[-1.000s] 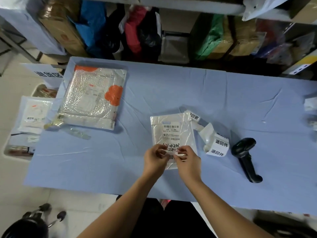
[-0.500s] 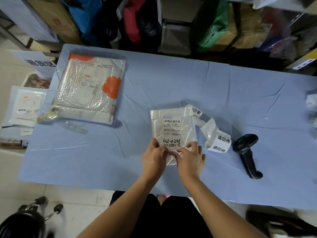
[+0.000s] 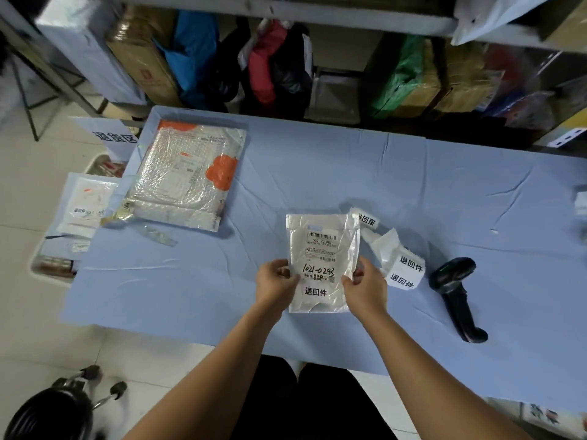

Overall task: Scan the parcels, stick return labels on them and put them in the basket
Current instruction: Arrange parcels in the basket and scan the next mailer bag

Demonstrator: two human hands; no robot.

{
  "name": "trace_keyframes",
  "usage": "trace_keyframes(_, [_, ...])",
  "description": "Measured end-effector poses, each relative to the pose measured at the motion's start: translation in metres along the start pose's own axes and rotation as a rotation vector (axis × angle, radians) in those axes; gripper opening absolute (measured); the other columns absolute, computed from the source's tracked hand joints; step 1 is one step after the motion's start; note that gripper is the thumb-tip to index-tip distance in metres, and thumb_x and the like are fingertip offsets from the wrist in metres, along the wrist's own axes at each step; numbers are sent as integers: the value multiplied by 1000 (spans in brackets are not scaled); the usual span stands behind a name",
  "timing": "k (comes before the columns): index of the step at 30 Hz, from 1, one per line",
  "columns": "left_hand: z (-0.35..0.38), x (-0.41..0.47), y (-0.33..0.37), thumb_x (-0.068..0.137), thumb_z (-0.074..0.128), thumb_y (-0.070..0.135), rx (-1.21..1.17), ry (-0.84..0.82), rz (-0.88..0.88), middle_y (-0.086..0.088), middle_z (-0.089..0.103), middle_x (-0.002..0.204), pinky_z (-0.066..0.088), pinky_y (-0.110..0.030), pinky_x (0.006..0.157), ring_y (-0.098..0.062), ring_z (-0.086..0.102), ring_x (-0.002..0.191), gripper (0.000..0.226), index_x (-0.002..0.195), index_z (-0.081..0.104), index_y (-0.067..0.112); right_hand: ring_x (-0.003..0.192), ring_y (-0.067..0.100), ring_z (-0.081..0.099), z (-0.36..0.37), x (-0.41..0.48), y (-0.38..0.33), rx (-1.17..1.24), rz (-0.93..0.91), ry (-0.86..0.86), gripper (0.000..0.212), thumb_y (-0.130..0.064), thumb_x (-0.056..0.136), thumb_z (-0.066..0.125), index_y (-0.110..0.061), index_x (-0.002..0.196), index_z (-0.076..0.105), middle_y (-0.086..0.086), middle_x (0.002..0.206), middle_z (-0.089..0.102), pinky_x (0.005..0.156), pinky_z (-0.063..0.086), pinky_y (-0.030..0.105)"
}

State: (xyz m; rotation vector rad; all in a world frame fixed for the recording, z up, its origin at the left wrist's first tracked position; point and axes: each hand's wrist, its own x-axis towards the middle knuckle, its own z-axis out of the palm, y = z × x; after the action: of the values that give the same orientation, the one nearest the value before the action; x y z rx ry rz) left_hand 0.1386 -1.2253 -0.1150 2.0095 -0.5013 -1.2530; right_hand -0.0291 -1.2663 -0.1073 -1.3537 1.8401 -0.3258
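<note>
Tabletop: blue-covered.
Bubble parcel: flat, far-left corner.
Small parcel: centre front, return label stuck low.
Scanner: lying right.
Label strip: between the two.
Left hand, right hand: fingers pinching small parcel's side edges.

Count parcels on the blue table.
2. Small white parcel near the front edge, gripped by left hand and right hand; large bubble mailer at the far-left corner. More sit in the basket, partly hidden.
</note>
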Motion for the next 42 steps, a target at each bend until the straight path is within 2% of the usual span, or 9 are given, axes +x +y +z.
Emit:
trace_keyframes(3, [-8,-16,2,83,65,-5,-21,-3,-5,0,74,71,51,-17,53,-7,70,62,22,83,74,15,79,26,64,-1,-6,-1,23,10,0,9,-6,88,63,-14,93,64,5,85,66,63,45,28])
trace_keyframes(8, [-56,-39,2,86,63,4,106,124,155,1,67,77,49,-18,60,-1,57,60,23,99,74,18,93,21,65,20,-33,-14,143,-62,-64,32,-8,90,65,-11,121,67,5,105,70,87,52,34])
trace_keyframes(12, [-119,-53,2,88,65,9,224,232,270,-6,64,88,50,-33,71,-12,52,68,24,108,73,19,79,15,65,52,-63,-46,237,-146,-125,34,-7,89,68,-11,123,68,-1,92,69,76,51,22])
trace_keyframes(15, [-166,-60,-5,90,64,9,219,297,309,-6,64,93,50,-31,73,-13,54,72,28,115,70,20,73,9,62,79,-87,-79,267,-203,-146,33,-7,90,68,-14,122,68,-6,83,65,63,43,13])
trace_keyframes(24, [-341,-59,-62,89,67,8,-39,345,280,-6,59,92,50,-12,65,-8,58,78,38,124,64,23,74,7,60,202,-181,-177,219,-334,-215,34,-8,90,68,-12,123,67,-5,89,65,70,46,16])
trace_keyframes(29, [-459,-49,-105,88,65,5,-101,346,275,-7,63,115,56,-38,91,-19,65,103,41,129,62,14,73,8,60,299,-244,-225,191,-323,-261,31,-9,88,69,-10,120,68,-6,85,63,73,50,26])
trace_keyframes(33, [-533,-36,-128,88,63,2,-156,326,252,4,69,105,56,-15,68,-2,68,89,35,118,65,21,76,9,62,361,-272,-264,163,-315,-322,30,-10,88,70,-11,118,68,-6,88,64,73,53,28])
trace_keyframes(39, [-613,14,-127,77,71,-3,-149,273,228,20,72,85,55,-14,66,2,70,81,50,94,65,44,66,9,60,440,-256,-327,217,-289,-381,28,-5,87,69,-17,112,67,-2,84,66,67,52,21])
trace_keyframes(42, [-652,54,-125,72,75,-5,-103,294,181,11,71,94,53,-14,66,6,66,77,54,104,66,36,66,10,58,490,-234,-359,253,-250,-440,25,-4,88,68,-21,106,66,-3,83,64,64,52,21])
